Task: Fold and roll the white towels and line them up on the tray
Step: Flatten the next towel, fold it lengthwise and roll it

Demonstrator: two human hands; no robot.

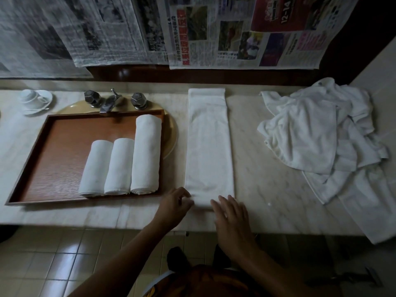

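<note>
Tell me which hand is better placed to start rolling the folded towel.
Left, probably: the left hand already curls its fingers round the near corner of the folded towel, while the right hand lies flat, fingers straight, at the same end.

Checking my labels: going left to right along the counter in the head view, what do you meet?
Cup on saucer → wooden tray → three rolled towels → folded towel strip → heap of unfolded towels.

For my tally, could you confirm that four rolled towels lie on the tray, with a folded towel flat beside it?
Not four: the head view shows three rolled towels on the tray, with the folded towel flat beside it.
</note>
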